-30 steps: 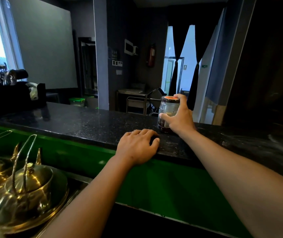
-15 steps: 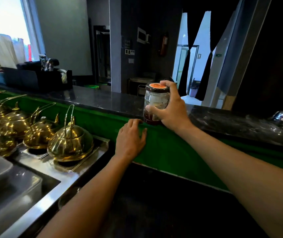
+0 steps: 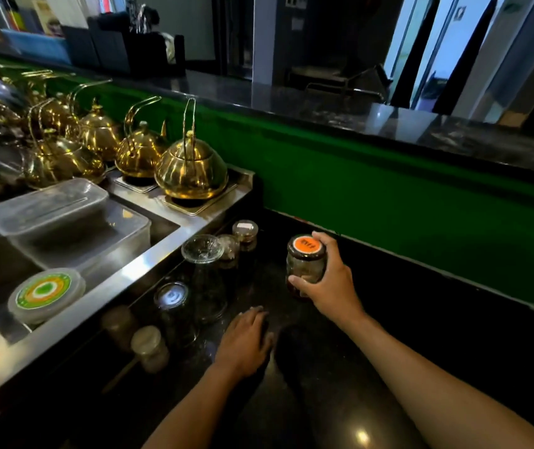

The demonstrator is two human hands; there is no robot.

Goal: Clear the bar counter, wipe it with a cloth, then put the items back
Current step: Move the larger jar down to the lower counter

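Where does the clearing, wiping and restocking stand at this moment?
Clearing is under way: the right hand holds the orange-lidded jar at the lower worktop, near other jars. The visible bar counter stretch looks bare. No cloth is visible; wiping and restocking remain.

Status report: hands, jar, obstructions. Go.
Right hand gripping orange-lidded jar at lower counter. Left hand flat, empty. Glass jars close left.
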